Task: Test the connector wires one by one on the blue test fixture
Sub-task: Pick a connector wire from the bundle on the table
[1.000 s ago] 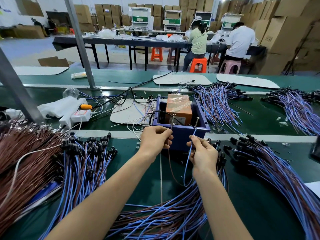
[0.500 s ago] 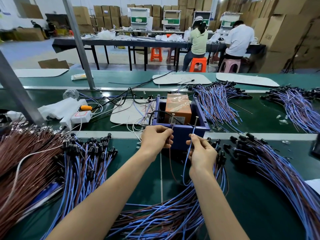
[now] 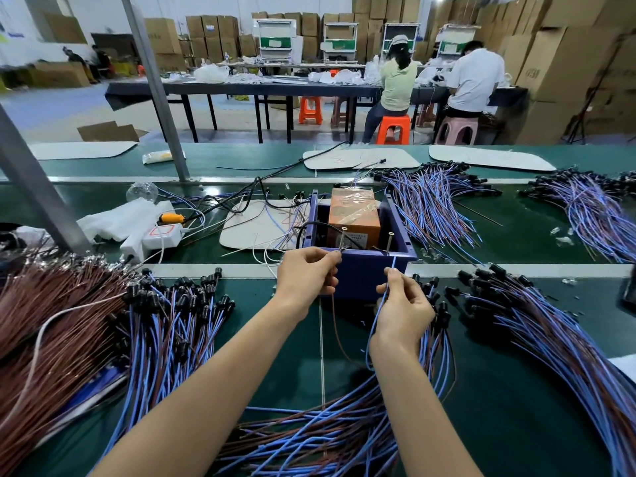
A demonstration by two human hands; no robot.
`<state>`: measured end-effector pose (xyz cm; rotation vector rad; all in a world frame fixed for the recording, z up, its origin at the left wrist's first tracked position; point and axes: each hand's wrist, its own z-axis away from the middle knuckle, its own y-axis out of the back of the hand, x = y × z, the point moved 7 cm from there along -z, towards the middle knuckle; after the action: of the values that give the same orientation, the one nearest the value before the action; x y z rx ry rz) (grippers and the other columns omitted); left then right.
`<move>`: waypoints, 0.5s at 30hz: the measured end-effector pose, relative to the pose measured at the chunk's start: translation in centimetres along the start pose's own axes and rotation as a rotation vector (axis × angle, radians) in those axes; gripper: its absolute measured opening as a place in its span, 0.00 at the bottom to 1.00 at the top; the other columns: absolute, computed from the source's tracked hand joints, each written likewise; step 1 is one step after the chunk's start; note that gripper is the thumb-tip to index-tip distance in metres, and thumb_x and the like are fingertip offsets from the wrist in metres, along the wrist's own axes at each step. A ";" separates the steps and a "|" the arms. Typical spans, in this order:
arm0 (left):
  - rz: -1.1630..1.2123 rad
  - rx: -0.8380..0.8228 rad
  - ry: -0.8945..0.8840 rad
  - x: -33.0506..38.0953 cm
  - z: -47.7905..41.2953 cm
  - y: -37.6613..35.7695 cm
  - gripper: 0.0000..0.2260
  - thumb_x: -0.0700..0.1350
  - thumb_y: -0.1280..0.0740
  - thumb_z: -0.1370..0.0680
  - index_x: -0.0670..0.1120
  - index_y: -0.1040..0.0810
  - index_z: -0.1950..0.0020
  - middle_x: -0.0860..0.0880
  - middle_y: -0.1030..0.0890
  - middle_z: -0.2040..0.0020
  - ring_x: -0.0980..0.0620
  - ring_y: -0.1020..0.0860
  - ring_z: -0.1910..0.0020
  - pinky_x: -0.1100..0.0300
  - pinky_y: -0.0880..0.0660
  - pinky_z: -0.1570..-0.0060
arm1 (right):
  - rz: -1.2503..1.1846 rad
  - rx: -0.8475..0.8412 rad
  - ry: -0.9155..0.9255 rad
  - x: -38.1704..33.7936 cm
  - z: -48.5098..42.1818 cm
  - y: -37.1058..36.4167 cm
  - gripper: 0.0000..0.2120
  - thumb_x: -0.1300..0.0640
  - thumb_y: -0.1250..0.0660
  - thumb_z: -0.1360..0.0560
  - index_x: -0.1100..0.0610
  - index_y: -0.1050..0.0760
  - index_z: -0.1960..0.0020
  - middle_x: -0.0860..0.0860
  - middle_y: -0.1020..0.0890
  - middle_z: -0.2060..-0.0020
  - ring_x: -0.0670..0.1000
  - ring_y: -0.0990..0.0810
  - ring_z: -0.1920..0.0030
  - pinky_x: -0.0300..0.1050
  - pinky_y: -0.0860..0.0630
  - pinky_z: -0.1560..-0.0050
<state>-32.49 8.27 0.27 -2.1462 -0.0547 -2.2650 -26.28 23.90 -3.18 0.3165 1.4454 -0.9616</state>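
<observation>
The blue test fixture (image 3: 361,273), an open box with an orange block (image 3: 354,215) inside and two upright metal pins on its near rim, stands mid-bench. My left hand (image 3: 308,273) pinches the brown wire (image 3: 335,325) against the left pin (image 3: 343,237). My right hand (image 3: 404,309) pinches the blue wire (image 3: 375,325), whose tip reaches up toward the right pin (image 3: 389,241). Both wires hang in a loop below my hands.
Piles of blue and brown connector wires lie at the left (image 3: 165,325), right (image 3: 550,332), front (image 3: 327,432) and behind the fixture (image 3: 437,201). A brown wire heap (image 3: 44,315) is far left. A white power strip (image 3: 156,235) and a slanted metal post (image 3: 31,187) stand left.
Both hands stay at the fixture. My right hand has slid slightly down and right along the blue wire; the left hand keeps the brown wire at the left pin.
</observation>
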 end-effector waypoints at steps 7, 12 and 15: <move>-0.019 0.007 0.008 0.0 -0.2 -0.1 0.08 0.42 0.31 0.23 0.42 0.19 0.61 0.48 0.24 0.70 0.58 0.26 0.77 0.66 0.28 0.76 | 0.078 -0.017 -0.016 0.2 -0.4 -0.8 0.06 0.57 0.32 0.24 0.57 0.20 0.59 0.48 0.24 0.73 0.39 0.30 0.77 0.27 0.34 0.74; -0.012 0.007 0.011 -0.3 -0.2 -0.1 0.07 0.42 0.32 0.23 0.42 0.19 0.59 0.48 0.23 0.69 0.58 0.25 0.77 0.66 0.28 0.76 | 0.087 -0.046 -0.026 0.6 -0.3 -1.1 0.07 0.57 0.32 0.24 0.54 0.21 0.61 0.47 0.23 0.73 0.41 0.28 0.71 0.29 0.32 0.69; -0.019 0.010 0.007 -0.2 -0.2 0.0 0.06 0.42 0.31 0.23 0.42 0.19 0.59 0.48 0.23 0.70 0.57 0.25 0.76 0.66 0.27 0.75 | 0.083 -0.050 -0.026 0.7 -0.3 -1.1 0.06 0.58 0.32 0.24 0.56 0.20 0.59 0.48 0.23 0.72 0.40 0.27 0.72 0.25 0.33 0.71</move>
<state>-32.67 8.26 0.02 -2.1416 -0.0867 -2.2772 -27.41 23.15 -3.49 0.3233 1.4194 -0.8583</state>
